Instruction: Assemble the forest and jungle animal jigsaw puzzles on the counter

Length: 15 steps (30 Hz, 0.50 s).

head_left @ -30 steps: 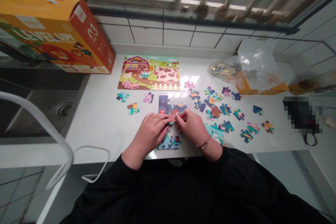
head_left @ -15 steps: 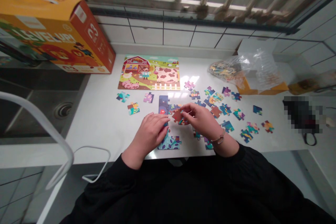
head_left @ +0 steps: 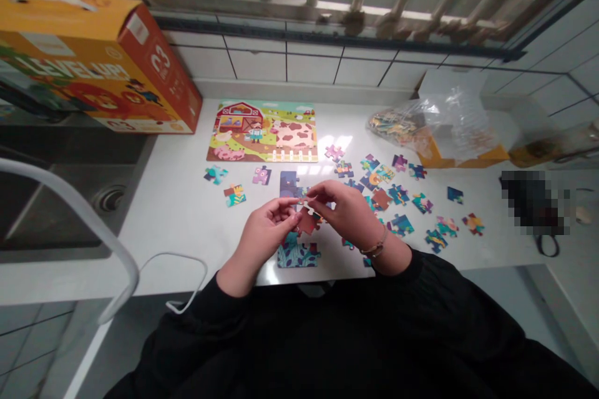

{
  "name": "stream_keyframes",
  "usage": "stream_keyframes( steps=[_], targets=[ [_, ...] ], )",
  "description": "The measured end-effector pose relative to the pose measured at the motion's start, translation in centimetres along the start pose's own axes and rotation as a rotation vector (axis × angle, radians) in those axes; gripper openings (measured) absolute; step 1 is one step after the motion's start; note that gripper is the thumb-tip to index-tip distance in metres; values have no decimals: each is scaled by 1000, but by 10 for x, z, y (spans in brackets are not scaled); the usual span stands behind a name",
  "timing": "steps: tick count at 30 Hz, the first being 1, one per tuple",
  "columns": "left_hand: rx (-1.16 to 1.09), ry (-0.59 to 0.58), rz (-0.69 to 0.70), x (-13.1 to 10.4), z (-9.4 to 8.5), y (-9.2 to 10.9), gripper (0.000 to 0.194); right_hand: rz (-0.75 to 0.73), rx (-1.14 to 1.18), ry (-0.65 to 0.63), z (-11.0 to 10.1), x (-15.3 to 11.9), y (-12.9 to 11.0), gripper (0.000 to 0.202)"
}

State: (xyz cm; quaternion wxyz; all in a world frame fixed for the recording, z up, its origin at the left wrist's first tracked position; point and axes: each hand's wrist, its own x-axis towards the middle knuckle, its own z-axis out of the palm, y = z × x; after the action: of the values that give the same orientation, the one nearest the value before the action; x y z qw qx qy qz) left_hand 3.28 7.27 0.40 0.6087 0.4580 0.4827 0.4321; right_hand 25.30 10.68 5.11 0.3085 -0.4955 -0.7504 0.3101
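A brown jigsaw puzzle piece (head_left: 307, 222) is held between my two hands, over the joined pieces on the white counter. My left hand (head_left: 267, 224) pinches its left side with thumb and forefinger. From the right, my right hand (head_left: 344, 209) closes its fingertips on the piece's upper edge. Beneath and around them lie joined puzzle pieces: a dark blue one (head_left: 289, 182) above and a teal leafy one (head_left: 298, 255) below. My hands hide the middle of this joined part. Several loose puzzle pieces (head_left: 399, 194) are scattered to the right.
A finished farm puzzle (head_left: 262, 132) lies behind my hands. The orange box (head_left: 161, 68) stands back left beside the sink (head_left: 70, 199). A plastic bag of pieces (head_left: 397, 124) and an opened box (head_left: 484, 153) sit back right. A white curved tube (head_left: 93, 230) crosses the left foreground.
My left hand has lifted from the joined pieces and now grips the brown piece together with my right hand. The brown piece has turned and shifted slightly toward me. The view has moved a little.
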Motion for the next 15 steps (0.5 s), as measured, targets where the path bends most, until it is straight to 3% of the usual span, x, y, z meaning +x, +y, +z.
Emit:
stream_keyframes(
  steps=[3,7,10,15],
  targets=[
    [-10,121,20,0,1,-4,46,182,77,28,6,-10,7,16],
    [-47,254,50,1,10,-7,43,390,420,-161,17,-21,14,29],
    [-64,194,16,-2,15,-9,45,445,584,-145,23,-23,20,33],
    [134,38,-7,-9,11,-8,37,439,555,-115,22,-18,28,26]
  ],
)
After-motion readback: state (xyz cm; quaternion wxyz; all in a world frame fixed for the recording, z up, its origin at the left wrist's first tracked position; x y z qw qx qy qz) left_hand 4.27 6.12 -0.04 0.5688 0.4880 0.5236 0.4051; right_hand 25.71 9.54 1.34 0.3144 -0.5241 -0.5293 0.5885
